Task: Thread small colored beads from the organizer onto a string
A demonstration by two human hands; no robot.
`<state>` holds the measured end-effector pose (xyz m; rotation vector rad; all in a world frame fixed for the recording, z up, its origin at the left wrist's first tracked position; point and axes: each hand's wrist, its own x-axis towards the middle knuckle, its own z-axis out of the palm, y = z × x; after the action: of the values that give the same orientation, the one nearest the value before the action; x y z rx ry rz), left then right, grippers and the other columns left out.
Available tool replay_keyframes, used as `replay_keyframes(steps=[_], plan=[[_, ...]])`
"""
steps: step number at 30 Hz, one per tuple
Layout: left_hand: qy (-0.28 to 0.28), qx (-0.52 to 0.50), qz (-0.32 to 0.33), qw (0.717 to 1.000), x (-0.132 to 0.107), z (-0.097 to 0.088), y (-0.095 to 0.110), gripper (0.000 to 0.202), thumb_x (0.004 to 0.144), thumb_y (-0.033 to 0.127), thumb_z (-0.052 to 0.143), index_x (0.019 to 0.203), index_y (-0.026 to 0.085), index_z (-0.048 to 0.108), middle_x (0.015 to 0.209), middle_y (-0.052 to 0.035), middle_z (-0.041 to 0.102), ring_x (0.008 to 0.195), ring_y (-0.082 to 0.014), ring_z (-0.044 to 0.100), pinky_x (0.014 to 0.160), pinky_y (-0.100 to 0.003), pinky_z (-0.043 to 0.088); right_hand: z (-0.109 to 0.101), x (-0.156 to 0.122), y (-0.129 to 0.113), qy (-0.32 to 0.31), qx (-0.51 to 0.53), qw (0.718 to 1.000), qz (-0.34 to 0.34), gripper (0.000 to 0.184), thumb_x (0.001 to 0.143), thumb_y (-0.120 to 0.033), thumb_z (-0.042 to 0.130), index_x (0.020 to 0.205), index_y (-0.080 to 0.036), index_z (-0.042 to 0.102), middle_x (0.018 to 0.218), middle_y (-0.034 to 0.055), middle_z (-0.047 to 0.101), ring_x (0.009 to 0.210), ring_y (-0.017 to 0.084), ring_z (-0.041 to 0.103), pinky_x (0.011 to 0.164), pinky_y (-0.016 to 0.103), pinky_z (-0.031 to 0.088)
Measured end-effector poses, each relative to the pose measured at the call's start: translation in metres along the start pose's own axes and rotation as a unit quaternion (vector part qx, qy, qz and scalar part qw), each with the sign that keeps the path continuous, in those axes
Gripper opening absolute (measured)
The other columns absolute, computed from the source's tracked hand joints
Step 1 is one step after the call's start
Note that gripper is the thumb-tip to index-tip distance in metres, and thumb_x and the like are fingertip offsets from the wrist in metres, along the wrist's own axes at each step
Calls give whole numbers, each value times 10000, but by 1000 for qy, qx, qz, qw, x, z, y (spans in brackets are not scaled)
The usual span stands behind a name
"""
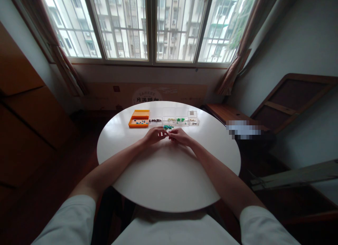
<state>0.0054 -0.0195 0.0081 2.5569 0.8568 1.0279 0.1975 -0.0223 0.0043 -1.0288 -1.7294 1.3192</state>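
Observation:
My left hand (155, 135) and my right hand (179, 136) meet over the middle of a round white table (169, 167), fingertips pinched together. Whatever they pinch is too small to make out. Just beyond the fingertips lies a small pile of teal pieces (168, 127). Behind it stands a row of containers: an orange tray (139, 119) with small blue bits, then a clear divided box (174, 120) holding dark, yellowish and green pieces.
A large barred window (150, 26) fills the far wall, with curtains at both sides. A cardboard box (148, 95) stands behind the table. Wooden furniture is at the left (31, 118) and a wooden frame leans at the right (293, 100).

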Motion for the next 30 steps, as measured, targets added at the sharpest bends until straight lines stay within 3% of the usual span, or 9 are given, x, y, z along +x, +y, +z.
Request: replay_keyframes(steps=[30], plan=[[-12,4,-5,1000,-1,5,-4,182,799,301,567,824,174,695,716,-18,612,568,-65,538,544,-168,417,2,-4,-6,-22,-51,998,-4,264,691,-353,614,714,-93,654,516,-11,546,426,61,425,424,204,304]])
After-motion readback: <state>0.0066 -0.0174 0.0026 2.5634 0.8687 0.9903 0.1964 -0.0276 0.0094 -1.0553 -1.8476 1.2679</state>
